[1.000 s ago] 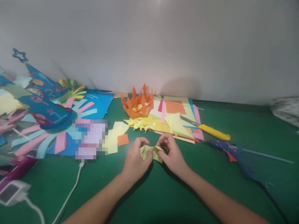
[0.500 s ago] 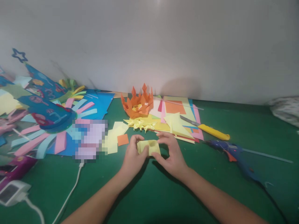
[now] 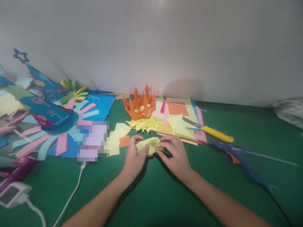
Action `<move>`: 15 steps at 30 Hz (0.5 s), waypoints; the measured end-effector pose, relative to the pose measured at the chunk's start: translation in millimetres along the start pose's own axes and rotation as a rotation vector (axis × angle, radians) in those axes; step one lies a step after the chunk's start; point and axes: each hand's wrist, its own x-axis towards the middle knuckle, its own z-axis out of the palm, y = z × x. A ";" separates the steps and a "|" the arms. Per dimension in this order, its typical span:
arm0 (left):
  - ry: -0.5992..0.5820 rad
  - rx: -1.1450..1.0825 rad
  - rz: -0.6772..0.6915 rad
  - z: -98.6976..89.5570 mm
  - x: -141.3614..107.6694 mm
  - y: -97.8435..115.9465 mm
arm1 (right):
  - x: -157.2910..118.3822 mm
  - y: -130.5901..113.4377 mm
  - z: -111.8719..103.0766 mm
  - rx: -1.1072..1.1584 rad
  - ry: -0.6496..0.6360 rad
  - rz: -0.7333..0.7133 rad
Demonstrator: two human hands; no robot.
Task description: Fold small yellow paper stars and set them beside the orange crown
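A small piece of pale yellow paper [image 3: 148, 145], partly folded, is held between my two hands just above the green table. My left hand [image 3: 135, 156] is closed on its left side, thumb laid across the near face. At the right end, my right hand [image 3: 175, 155] pinches a bent part of the paper between thumb and fingers. Just beyond the hands lie crumpled yellow paper pieces [image 3: 143, 125], and behind them stands an orange folded-paper crown [image 3: 139, 107]. A small orange paper square [image 3: 124, 141] rests beside my left hand.
A yellow utility knife [image 3: 217, 134] with its blade out and a blue glue gun [image 3: 236, 152] lie at right. Stacked coloured paper [image 3: 177, 108] is at the back. Blue party hats [image 3: 50, 112], a purple glue gun [image 3: 19, 168] and a white cable [image 3: 72, 194] occupy the left.
The yellow paper has gone from a fairly flat rectangle to a tilted, bent shape. My right fingers have closed in on its right end; my left hand still grips it.
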 end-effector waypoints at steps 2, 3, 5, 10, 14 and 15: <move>-0.002 -0.002 -0.004 0.5 0.0 0.2 | 0.1 -1.0 -1.2 0.005 0.010 -0.027; -0.006 -0.005 -0.014 0.8 -0.2 0.7 | 0.0 -1.4 -1.8 0.001 0.012 -0.043; -0.023 -0.011 -0.048 1.3 -0.5 2.1 | -0.2 -2.0 -2.9 -0.020 0.014 -0.068; -0.015 -0.020 -0.123 0.2 -0.2 5.5 | -0.6 -4.2 -4.6 -0.085 -0.001 -0.093; -0.004 0.016 -0.141 -1.8 0.4 6.2 | -0.9 -6.4 -5.2 -0.108 -0.040 -0.118; -0.008 0.007 -0.149 -2.0 0.4 6.4 | -1.2 -6.6 -5.2 -0.115 -0.044 -0.123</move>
